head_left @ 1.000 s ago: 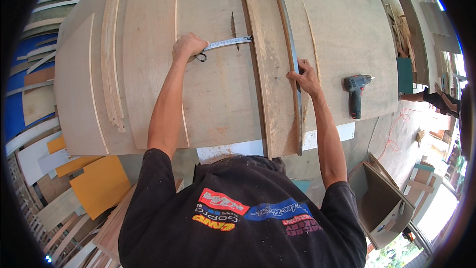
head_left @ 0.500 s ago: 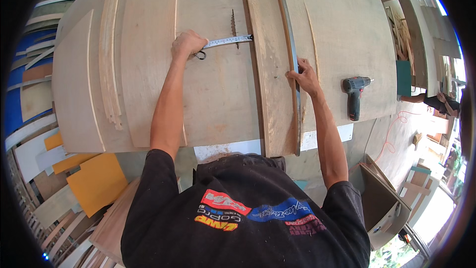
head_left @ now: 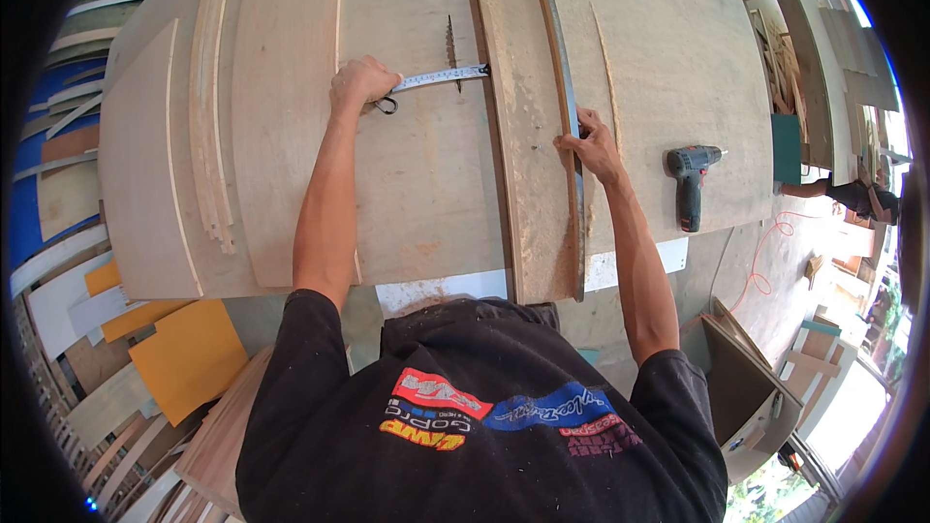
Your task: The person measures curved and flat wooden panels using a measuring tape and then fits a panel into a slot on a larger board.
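Note:
My left hand [head_left: 363,83] is closed around a tape measure, whose case is mostly hidden by the fingers; its black wrist loop [head_left: 387,106] hangs out below. The white tape blade [head_left: 436,78] runs right, its hooked end at the left edge of a long, dusty wooden board [head_left: 528,155]. Along that board's right side stands a narrow strip with a blue-grey face [head_left: 556,29]. My right hand [head_left: 595,146] pinches this strip, thumb on its left side and fingers on the right; a small dark thing by the fingers is unclear. Under the blade lies a dark, jagged sliver [head_left: 450,50].
A cordless drill [head_left: 690,179] lies on the large plywood worktop [head_left: 668,87], right of my right hand. Thin wood strips [head_left: 215,107] and flat panels [head_left: 286,126] lie at left. Offcuts and a yellow sheet [head_left: 189,353] are stacked lower left. Another person's arm [head_left: 806,191] shows far right.
The scene has shifted very slightly leftward in the view. Both hands keep their holds, and the tape stays stretched to the board's edge.

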Motion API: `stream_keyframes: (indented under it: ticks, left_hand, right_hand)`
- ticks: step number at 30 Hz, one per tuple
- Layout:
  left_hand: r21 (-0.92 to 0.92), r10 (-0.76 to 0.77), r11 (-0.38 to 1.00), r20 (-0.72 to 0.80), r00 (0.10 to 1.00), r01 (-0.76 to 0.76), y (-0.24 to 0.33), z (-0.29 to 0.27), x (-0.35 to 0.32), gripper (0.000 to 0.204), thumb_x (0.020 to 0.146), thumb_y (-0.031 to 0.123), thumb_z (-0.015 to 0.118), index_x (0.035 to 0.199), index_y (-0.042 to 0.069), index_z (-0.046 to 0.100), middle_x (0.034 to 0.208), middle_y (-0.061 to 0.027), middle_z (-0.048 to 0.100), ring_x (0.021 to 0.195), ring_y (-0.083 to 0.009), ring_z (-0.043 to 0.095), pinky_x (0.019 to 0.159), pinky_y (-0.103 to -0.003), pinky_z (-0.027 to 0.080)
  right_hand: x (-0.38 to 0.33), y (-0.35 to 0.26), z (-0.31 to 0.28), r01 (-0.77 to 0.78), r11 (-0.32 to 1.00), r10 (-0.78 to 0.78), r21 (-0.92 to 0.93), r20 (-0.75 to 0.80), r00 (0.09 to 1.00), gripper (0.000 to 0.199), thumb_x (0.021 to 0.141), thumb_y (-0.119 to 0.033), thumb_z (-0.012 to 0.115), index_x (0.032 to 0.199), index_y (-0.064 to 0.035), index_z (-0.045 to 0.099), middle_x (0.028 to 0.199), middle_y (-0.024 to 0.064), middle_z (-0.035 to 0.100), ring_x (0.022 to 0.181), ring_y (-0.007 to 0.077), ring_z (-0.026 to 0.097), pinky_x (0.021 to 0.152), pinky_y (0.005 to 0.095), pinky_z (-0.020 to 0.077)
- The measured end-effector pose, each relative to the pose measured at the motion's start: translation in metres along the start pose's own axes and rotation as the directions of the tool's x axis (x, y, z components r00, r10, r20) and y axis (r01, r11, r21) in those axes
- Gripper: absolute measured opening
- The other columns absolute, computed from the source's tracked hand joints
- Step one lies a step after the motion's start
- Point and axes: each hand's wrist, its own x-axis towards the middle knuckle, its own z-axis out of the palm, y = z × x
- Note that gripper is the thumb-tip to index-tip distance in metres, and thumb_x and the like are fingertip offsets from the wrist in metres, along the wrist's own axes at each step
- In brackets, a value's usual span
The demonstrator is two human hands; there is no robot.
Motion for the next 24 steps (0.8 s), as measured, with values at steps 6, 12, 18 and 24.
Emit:
stream_keyframes:
  ticks: [6, 12, 18, 24]
  left_hand:
    - [0.005, 0.017, 1.0, -0.029, 0.999, -0.017, 0.0, -0.001, -0.003, 0.031, 0.082, 0.041, 0.071, 0.087, 0.011, 0.078, 0.079, -0.0082, 0.074, 0.065, -0.0222, 0.071, 0.066, -0.036, 0.057]
    - [-0.061, -0.059, 0.996, 0.032, 0.998, 0.061, 0.006, -0.003, -0.007, 0.035, 0.077, 0.047, 0.073, 0.087, 0.014, 0.079, 0.087, -0.0104, 0.075, 0.086, -0.0274, 0.072, 0.077, -0.039, 0.056]
    - [0.012, 0.033, 0.999, -0.023, 0.999, -0.033, -0.002, 0.001, 0.001, 0.029, 0.081, 0.039, 0.072, 0.081, 0.01, 0.077, 0.068, -0.0065, 0.069, 0.058, -0.0207, 0.068, 0.06, -0.034, 0.055]
    - [0.013, 0.011, 1.0, -0.004, 1.0, -0.011, 0.002, -0.002, 0.002, 0.038, 0.079, 0.049, 0.073, 0.086, 0.012, 0.079, 0.088, -0.0115, 0.075, 0.088, -0.0286, 0.072, 0.079, -0.04, 0.055]
  right_hand:
    - [0.0, -0.003, -0.002, -0.011, 1.0, 0.011, -0.005, 0.015, 1.0, 0.075, 0.071, -0.021, 0.079, 0.143, -0.0138, 0.06, 0.112, 0.0059, 0.05, 0.094, 0.0184, 0.053, 0.083, 0.0349, 0.0503]
    - [0.0, -0.001, -0.002, 0.002, 1.0, -0.002, 0.0, 0.004, 1.0, 0.073, 0.072, -0.018, 0.078, 0.143, -0.0132, 0.061, 0.111, 0.0054, 0.05, 0.095, 0.0176, 0.052, 0.085, 0.0337, 0.0495]
    - [-0.001, -0.006, -0.001, -0.041, 0.999, 0.041, 0.028, 0.02, 0.999, 0.074, 0.072, -0.018, 0.079, 0.143, -0.0125, 0.06, 0.112, 0.0049, 0.05, 0.093, 0.0172, 0.051, 0.084, 0.0341, 0.0491]
    - [0.001, 0.0, -0.001, -0.029, 0.998, 0.028, 0.06, 0.01, 1.0, 0.076, 0.071, -0.019, 0.08, 0.144, -0.0126, 0.06, 0.11, 0.0042, 0.049, 0.093, 0.0172, 0.051, 0.083, 0.0345, 0.0485]
